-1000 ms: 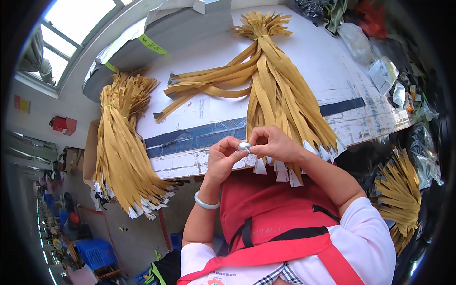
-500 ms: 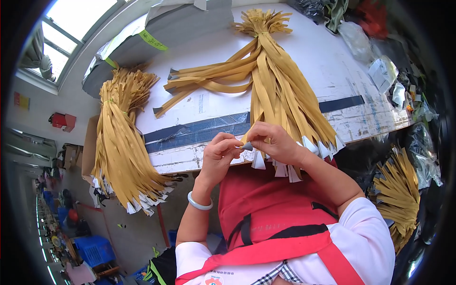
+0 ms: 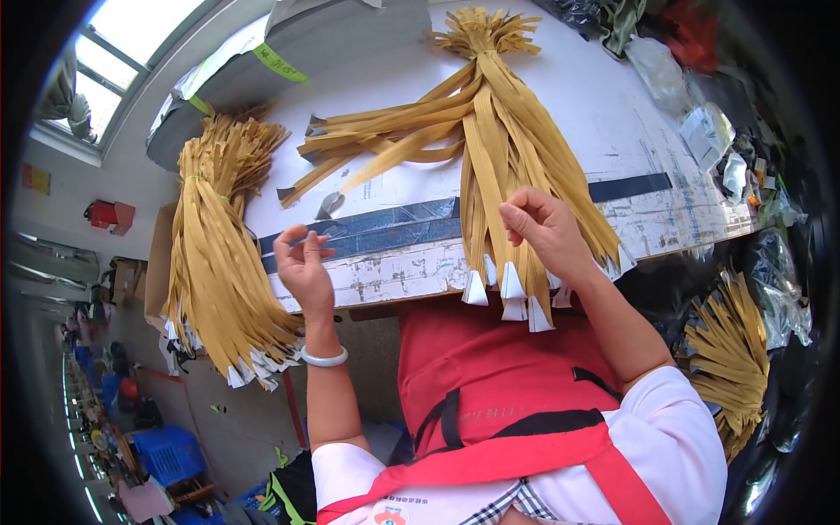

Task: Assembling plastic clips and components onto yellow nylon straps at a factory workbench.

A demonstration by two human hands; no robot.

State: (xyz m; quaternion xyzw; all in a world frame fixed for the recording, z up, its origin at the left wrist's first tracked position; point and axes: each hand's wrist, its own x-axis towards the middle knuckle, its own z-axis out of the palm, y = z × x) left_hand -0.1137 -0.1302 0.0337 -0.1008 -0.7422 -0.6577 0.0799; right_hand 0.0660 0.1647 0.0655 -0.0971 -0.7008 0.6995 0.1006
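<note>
A bundle of long mustard-yellow zipper-tape-like strips [image 3: 490,149], tied near its far end, lies on the table with its ends toward me. Many near ends carry white tips [image 3: 514,289]; several strips fanned to the left end in dark grey tips. One strip with a grey tip [image 3: 331,206] is blurred, just beyond my left hand [image 3: 306,265]. That hand is open and apart from it, fingers loosely bent. Over the bundle's near part, my right hand [image 3: 544,229] has thumb and fingers drawn together; whatever they may hold is hidden.
A second tied yellow bundle [image 3: 214,254] hangs over the table's left edge. More yellow strips [image 3: 731,359] are at lower right. Plastic bags [image 3: 656,74] and scraps crowd the right side. Dark blue tape [image 3: 376,232] crosses the white tabletop. A blue crate [image 3: 173,455] stands on the floor.
My hands have parted from their shared hold on a grey-tipped strip. The left moved left and opened, and the strip now lies to the left; the right moved right and up over the bundle.
</note>
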